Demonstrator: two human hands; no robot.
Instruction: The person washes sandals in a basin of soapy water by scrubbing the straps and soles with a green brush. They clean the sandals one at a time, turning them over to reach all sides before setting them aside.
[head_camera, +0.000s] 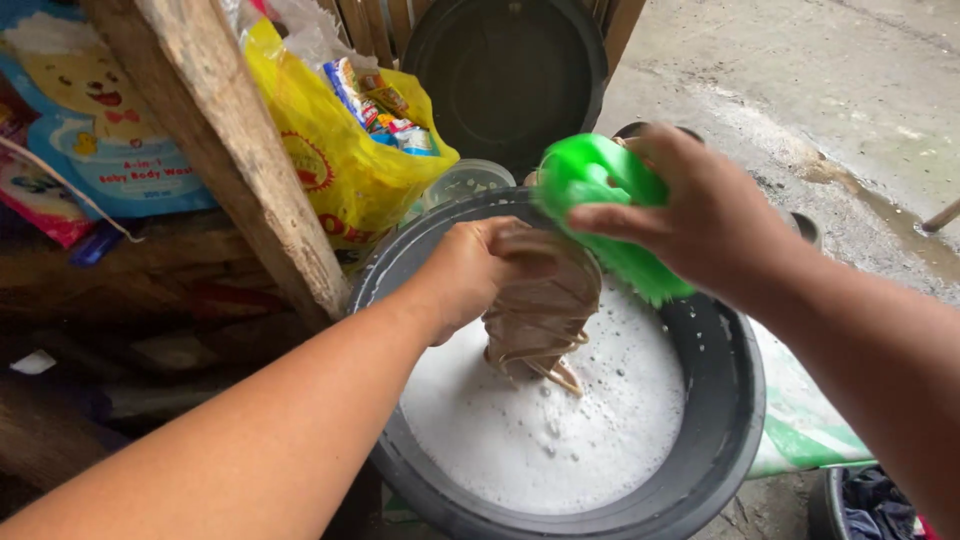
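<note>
- Left hand (478, 275): fingers curled tight around the top of a wet brown cloth (540, 318); the cloth hangs in a twisted, wrinkled bunch with its lower end touching the foam inside the black basin (722, 420).
- Right hand (705, 215): fingers wrapped over the back of a green plastic scrub brush (600, 185); the brush is pressed against the upper part of the cloth, above the far rim of the basin.
- Step in hand, as judged: scrubbing the cloth; hold the fabric taut with the left hand so the bristles meet a firm surface; stroke the brush away from the gripping fingers; keep the work over the basin so that suds fall back in.
- Basin: round, dark, smooth plastic with a thick rolled rim; filled with white soapy water, the surface dense with fine bubbles.
- Brush: bright green, glossy, moulded; the bristle side is mostly hidden by the hand.
- Left of the basin: a rough, weathered wooden post (235, 150); behind it a crinkled yellow plastic bag (335, 165) holding small printed sachets.
- Behind the basin: a second round black tub (505, 75) leaning upright; a small clear container (462, 182) just beside the rim.
- Right of the basin: wet, grey concrete floor (830, 90).
</note>
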